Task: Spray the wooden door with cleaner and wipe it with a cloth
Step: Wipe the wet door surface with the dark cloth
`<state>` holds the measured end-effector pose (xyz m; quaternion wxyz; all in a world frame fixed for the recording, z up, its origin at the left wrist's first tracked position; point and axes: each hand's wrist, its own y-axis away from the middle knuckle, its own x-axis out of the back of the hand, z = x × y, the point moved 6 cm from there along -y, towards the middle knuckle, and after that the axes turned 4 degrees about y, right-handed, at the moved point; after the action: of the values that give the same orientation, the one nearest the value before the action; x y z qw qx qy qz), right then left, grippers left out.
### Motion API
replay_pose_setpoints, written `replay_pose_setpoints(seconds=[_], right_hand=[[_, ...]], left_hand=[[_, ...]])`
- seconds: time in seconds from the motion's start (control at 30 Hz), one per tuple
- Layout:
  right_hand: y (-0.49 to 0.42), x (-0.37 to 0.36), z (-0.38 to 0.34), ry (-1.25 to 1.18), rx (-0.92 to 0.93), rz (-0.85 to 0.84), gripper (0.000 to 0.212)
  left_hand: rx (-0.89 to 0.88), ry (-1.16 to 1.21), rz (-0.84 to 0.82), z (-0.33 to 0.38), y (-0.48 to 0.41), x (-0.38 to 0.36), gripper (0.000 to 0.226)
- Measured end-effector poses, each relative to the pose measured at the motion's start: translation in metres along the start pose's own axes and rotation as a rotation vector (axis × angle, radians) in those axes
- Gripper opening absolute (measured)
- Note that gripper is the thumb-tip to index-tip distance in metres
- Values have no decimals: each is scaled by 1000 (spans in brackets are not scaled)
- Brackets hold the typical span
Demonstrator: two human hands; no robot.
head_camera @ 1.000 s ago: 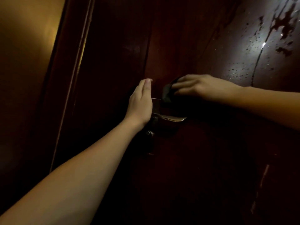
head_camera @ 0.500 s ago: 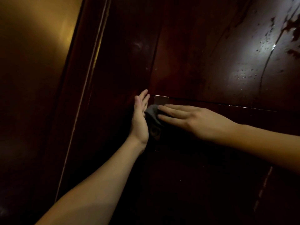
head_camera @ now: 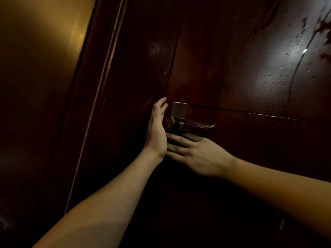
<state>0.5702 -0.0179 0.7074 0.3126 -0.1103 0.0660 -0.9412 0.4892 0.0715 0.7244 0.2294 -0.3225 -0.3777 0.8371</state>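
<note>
Your left hand (head_camera: 156,130) lies flat and open against the wooden door (head_camera: 223,68), fingers together and pointing up, just left of the metal door handle (head_camera: 194,123). It grips nothing. Your right hand (head_camera: 197,154) reaches in from the right and sits just below the handle, fingers spread and stretched toward your left palm, their tips touching or nearly touching the heel of that hand. The fingers are blurred, and the dark area under them hides whatever they press on; you cannot tell from this view whether the cloth is beneath them.

The handle is a lever that runs rightward from a square plate (head_camera: 179,110), and the plate stands beside the fingertips of your left hand. A thin horizontal seam (head_camera: 259,114) in the door starts at the top of that plate and runs to the right. Above and well to the right of the handle, a bright patch on the door shows scattered droplets (head_camera: 270,79) and a long wet streak (head_camera: 297,68) running down. Far left of the handle, past the door frame (head_camera: 100,86), stands a dim yellowish wall (head_camera: 41,51).
</note>
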Motion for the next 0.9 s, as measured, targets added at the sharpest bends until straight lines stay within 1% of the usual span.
replay_pose_setpoints(seconds=[0.07,0.17,0.33,0.43,0.53,0.6,0.67,0.73,0.77,0.8,0.9], right_hand=[[-14,-4,-3,-10,-42,-16,59],[-13,-13,-6,-35,-79,-57,56],[28,-28,2,9,-169,-87,63],[60,-30,14,19,-206,-148,64],[85,-22,49,65,-295,-185,60],[99,-11,87,100,-406,-179,60],[112,0,121,106,-539,-160,62],[115,2,127,101,-591,-133,62],[114,-1,116,99,-554,-128,62],[114,-7,94,88,-475,-137,62],[132,-19,5,43,-119,-171,61]], left_hand=[[-4,-21,-2,-1,1,-1,67],[-32,-72,1,-2,2,-1,68],[-122,-279,-10,-3,5,-3,65],[-168,-373,-28,-7,7,-7,63],[-288,-456,-32,-7,16,-16,59],[-374,-576,-75,-11,26,-20,58],[-392,-741,-102,-24,38,-21,63],[-404,-887,-95,-41,52,-22,69],[-423,-945,-100,-49,60,-23,71],[-444,-1002,-120,-58,68,-25,71],[-526,-1177,-226,-83,91,-36,66]])
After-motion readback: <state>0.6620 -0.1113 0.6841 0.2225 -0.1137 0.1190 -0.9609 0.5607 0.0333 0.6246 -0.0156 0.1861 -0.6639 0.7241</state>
